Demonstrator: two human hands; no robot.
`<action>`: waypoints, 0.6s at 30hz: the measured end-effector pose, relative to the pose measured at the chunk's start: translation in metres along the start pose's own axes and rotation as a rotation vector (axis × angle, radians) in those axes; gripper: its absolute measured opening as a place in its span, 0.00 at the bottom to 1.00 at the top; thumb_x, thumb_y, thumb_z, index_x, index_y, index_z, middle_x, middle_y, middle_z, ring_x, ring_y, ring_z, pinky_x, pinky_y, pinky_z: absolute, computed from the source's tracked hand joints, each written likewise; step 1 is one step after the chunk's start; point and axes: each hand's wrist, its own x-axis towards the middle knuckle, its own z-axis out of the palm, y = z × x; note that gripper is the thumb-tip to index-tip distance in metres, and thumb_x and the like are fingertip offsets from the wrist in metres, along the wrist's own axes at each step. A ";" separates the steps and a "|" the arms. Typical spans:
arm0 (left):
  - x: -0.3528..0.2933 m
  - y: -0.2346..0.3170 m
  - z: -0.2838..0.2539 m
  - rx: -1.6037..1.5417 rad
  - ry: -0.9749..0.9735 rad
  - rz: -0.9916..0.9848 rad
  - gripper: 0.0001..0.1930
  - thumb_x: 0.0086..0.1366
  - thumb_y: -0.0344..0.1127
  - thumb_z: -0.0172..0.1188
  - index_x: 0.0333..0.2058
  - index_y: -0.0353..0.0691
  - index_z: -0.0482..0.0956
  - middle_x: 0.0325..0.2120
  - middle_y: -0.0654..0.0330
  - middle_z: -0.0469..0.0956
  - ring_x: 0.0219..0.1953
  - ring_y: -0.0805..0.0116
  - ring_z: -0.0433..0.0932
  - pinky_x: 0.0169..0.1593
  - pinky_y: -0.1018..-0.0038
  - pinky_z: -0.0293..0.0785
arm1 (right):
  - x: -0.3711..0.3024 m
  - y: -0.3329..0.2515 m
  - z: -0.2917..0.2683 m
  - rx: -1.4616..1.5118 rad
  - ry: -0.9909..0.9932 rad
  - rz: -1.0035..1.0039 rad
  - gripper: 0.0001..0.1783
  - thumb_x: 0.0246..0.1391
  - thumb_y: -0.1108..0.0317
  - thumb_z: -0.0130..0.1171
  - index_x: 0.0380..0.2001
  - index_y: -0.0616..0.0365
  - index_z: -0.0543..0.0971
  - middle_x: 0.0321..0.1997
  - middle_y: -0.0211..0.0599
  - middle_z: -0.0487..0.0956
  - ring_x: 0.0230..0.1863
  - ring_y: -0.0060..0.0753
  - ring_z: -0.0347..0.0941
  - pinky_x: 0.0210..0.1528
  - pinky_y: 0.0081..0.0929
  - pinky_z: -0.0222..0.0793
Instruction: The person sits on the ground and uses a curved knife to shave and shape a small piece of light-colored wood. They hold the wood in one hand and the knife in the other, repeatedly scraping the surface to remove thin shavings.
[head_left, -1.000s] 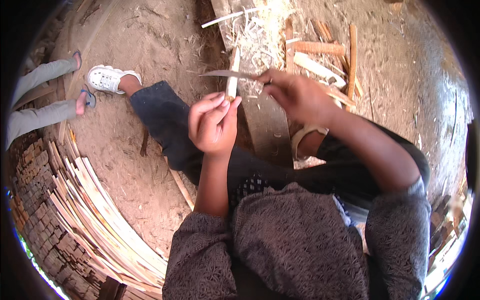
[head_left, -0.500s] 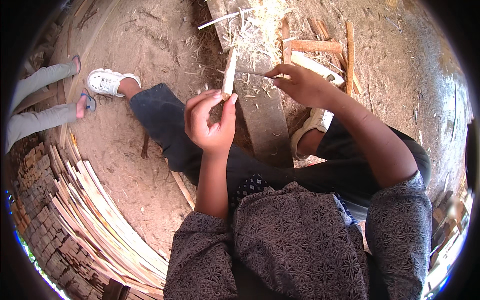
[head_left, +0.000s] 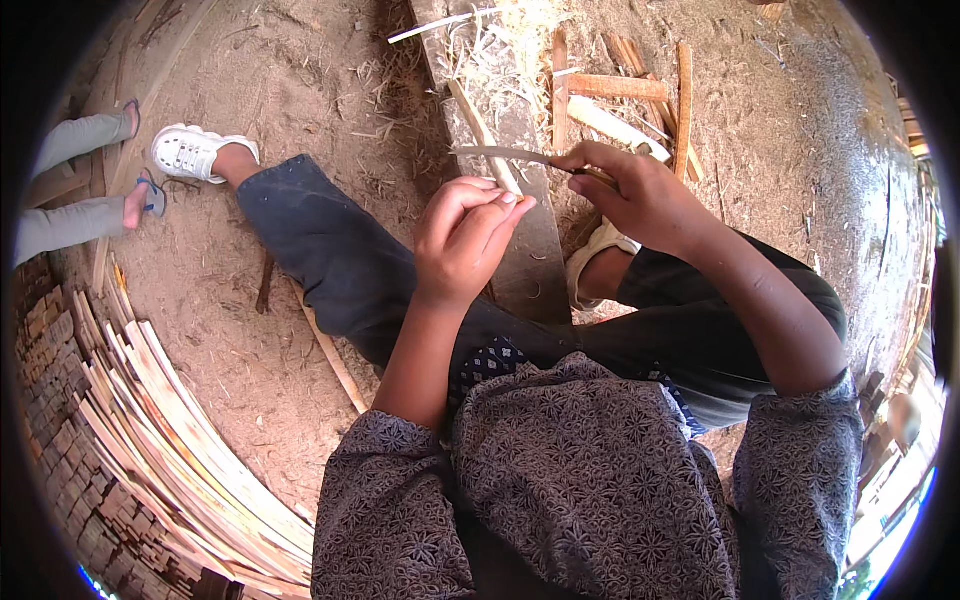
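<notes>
My left hand (head_left: 462, 240) is closed round the near end of a pale wooden stick (head_left: 478, 115), pinching it between thumb and fingers. The stick slants away over a wooden plank (head_left: 530, 245) that lies between my legs. My right hand (head_left: 640, 195) grips the handle of a knife (head_left: 510, 153). Its slim, slightly curved blade points left and crosses over the stick just beyond my left fingers. Whether the edge bites into the wood, I cannot tell. Curly wood shavings (head_left: 490, 60) cover the far part of the plank.
Several cut wood pieces (head_left: 620, 88) lie on the ground right of the plank. A bundle of long pale strips (head_left: 190, 420) and stacked blocks (head_left: 60, 440) are at the lower left. Another person's legs (head_left: 80, 220) show at the left edge.
The stick has swung from upright to slanting over the plank, its near end now further right. My left hand has moved right and turned, and the knife blade now lies across the stick.
</notes>
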 end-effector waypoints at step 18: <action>0.003 0.005 0.005 0.022 -0.001 -0.110 0.15 0.52 0.20 0.77 0.33 0.35 0.78 0.39 0.53 0.83 0.39 0.63 0.85 0.39 0.72 0.84 | 0.068 0.017 0.012 -0.106 -0.018 -0.032 0.16 0.69 0.54 0.55 0.51 0.47 0.81 0.29 0.47 0.84 0.35 0.55 0.83 0.42 0.52 0.76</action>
